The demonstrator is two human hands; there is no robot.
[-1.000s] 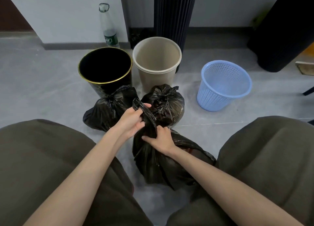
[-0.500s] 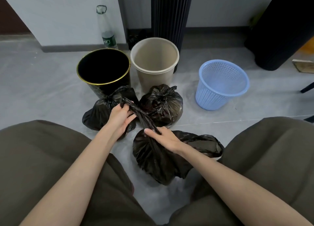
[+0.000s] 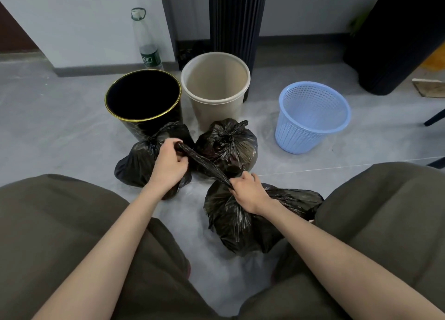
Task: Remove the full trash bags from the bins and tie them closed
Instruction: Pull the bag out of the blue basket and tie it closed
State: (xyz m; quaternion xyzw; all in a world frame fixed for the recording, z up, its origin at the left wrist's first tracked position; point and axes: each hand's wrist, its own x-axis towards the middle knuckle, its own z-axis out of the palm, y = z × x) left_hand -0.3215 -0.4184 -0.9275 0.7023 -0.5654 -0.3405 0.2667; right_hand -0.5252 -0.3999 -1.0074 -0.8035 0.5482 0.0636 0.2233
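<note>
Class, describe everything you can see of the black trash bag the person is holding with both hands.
The trash bag is thin, glossy, crinkled black plastic, bulging full and lying on the grey floor between the person's knees. Its neck is drawn out into a twisted rope slanting up and left. The left hand grips the rope's far end; the right hand pinches its base, where the plastic gathers. No knot shows yet.
</note>
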